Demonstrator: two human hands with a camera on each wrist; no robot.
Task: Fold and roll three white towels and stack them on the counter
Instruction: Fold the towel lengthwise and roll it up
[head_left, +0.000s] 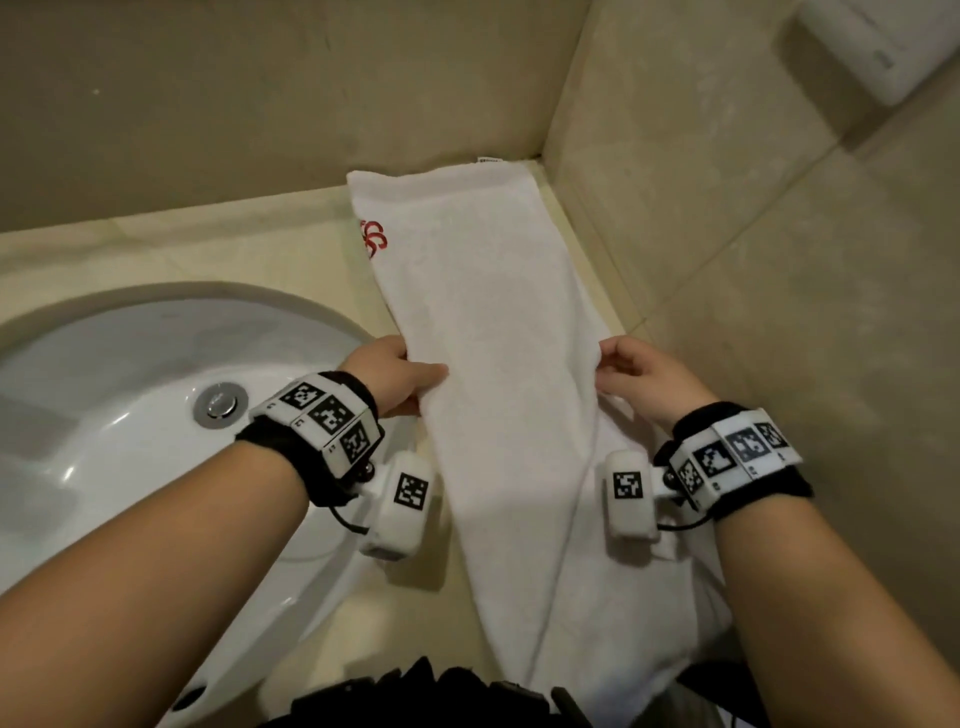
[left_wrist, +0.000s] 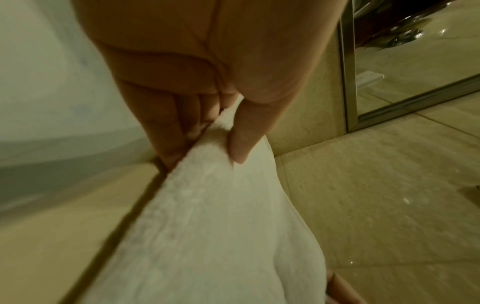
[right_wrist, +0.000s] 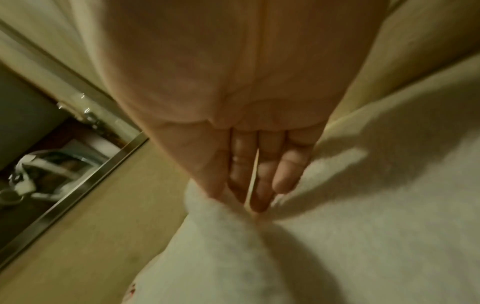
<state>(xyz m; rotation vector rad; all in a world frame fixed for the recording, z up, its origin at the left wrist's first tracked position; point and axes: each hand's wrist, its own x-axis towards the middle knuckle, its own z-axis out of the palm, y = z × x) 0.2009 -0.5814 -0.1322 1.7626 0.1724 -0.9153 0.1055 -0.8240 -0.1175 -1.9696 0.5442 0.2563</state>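
A long white towel (head_left: 498, 374) with red embroidery (head_left: 375, 238) near its far end lies folded lengthwise on the beige counter (head_left: 171, 249), its near end hanging over the front edge. My left hand (head_left: 400, 376) pinches the towel's left edge, thumb on top; in the left wrist view the thumb (left_wrist: 246, 135) and fingers clamp the white towel (left_wrist: 207, 226). My right hand (head_left: 631, 374) grips the right edge opposite. In the right wrist view its fingers (right_wrist: 262, 176) lie under a raised fold of the white towel (right_wrist: 226, 246).
A white oval sink (head_left: 130, 415) with a chrome drain (head_left: 221, 404) sits left of the towel. Beige tiled walls close the corner behind and to the right (head_left: 727, 208). A framed mirror edge (left_wrist: 348, 67) shows in the left wrist view.
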